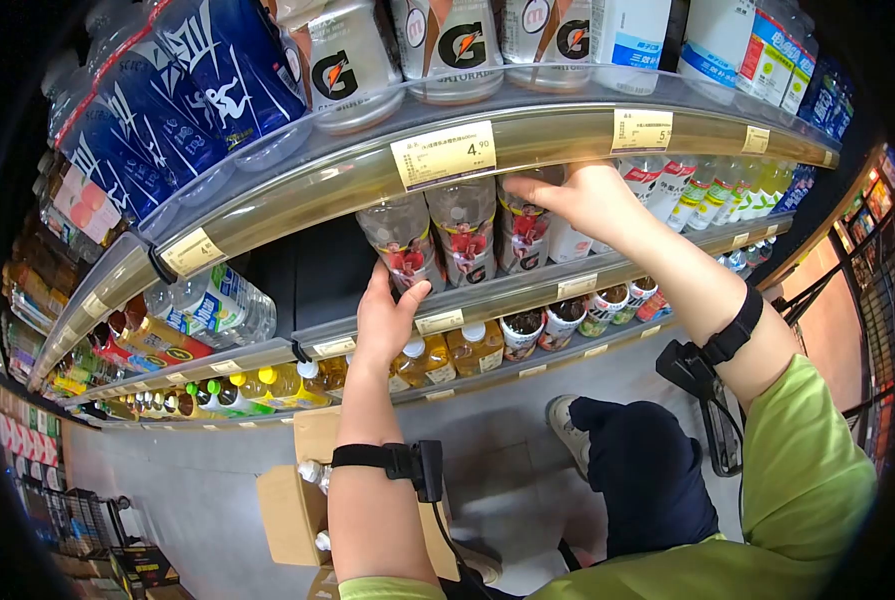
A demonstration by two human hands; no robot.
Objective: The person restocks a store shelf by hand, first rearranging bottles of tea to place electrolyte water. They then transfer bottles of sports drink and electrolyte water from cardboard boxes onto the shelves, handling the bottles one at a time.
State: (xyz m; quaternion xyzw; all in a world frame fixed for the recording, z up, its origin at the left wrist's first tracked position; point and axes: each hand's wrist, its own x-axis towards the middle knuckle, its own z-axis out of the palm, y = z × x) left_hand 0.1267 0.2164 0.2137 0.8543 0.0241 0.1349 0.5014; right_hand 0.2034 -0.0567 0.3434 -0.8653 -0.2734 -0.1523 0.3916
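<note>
Three clear Gatorade bottles with red-and-pink pictures stand in a row on the middle shelf. My left hand (387, 318) holds the lower part of the left bottle (404, 246), thumb across its front and fingers along its left side. Beside it stands the middle bottle (467, 240), apart from both hands. At the right bottle (523, 236), my right hand (579, 198) reaches in under the upper shelf edge. Its thumb lies across the upper part of that bottle; the other fingers are hidden behind the shelf edge, so their grip cannot be made out.
Price tags line the upper shelf edge (557, 132), which overhangs the bottles. Large Gatorade bottles (451, 50) and blue packs (182, 95) stand above. Tilted clear bottles (229, 305) lie at left. An open cardboard box (289, 515) sits on the floor near my left arm.
</note>
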